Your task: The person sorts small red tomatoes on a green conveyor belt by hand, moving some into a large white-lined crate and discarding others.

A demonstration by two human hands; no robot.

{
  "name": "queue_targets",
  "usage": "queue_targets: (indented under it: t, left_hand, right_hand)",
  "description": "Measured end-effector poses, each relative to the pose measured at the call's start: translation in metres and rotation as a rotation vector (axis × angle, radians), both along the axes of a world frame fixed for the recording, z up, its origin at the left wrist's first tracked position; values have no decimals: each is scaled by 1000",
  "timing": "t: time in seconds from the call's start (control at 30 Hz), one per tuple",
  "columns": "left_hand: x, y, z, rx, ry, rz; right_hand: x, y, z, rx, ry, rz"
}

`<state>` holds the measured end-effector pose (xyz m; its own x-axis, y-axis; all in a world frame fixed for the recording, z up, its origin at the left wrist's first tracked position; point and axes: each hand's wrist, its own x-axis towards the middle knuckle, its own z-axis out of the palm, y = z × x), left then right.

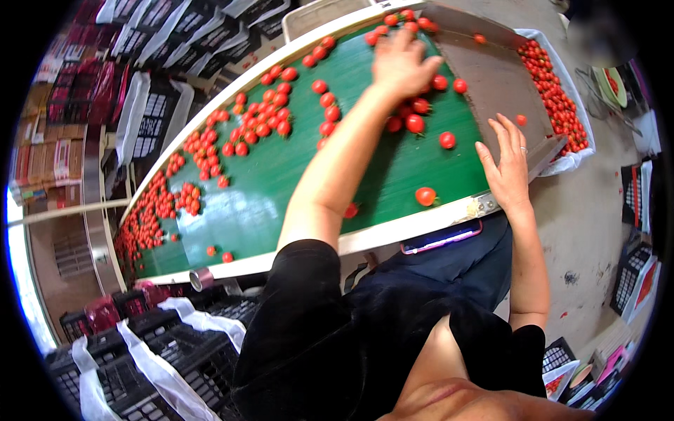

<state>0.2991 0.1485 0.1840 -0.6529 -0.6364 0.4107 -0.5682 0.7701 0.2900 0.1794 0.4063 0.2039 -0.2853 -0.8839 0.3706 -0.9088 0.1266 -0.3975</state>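
Note:
A green conveyor belt [368, 173] carries many red cherry tomatoes [258, 123], thickest at its far left end. My left hand [400, 63] reaches palm down across the belt, slightly blurred, fingers apart. Tomatoes lie around its fingertips and beneath the wrist; what is under the palm is hidden. At the belt's right end, my right hand [506, 163] hovers with spread fingers, a ring on one, and nothing in it. Beside it a brown chute [489, 73] slopes away, with a single tomato [521, 120] on it. One larger tomato [425, 196] sits near the belt's front edge.
Past the chute stands a white-lined crate [584, 131] full of tomatoes. White rails [400, 231] border the belt. Under the front rail, a phone [442, 237] rests on my lap. Black plastic crates [174, 363] stand at lower left, and more stacked crates [184, 31] at upper left.

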Motion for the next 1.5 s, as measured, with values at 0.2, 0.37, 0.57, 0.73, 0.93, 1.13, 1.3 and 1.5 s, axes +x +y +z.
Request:
queue_targets:
  t: [0.2,0.37,0.57,0.73,0.93,1.13,1.3,1.5]
  left_hand:
    - [19,115,14,160,173,-284]
    - [162,139,56,140,-117,-537]
    - [245,146,15,59,-359,-429]
    - [166,85,14,-206,7,-59]
    - [103,32,-5,164,226,207]
    - [60,75,18,453,435,-162]
    - [83,4,37,11,459,111]
    - [99,-28,19,61,54,382]
  right_hand:
    - [6,0,-7,-76,-38,-31]
    - [14,0,1,-77,-66,-30]
    - [29,-4,5,-113,-18,-14]
    - [25,2,2,-130,-39,-66]
    - [36,3,12,-171,-80,-74]
    - [49,8,19,-187,-96,-63]
    - [56,13,27,-220,-140,-84]
    - [79,1,28,-178,-212,-46]
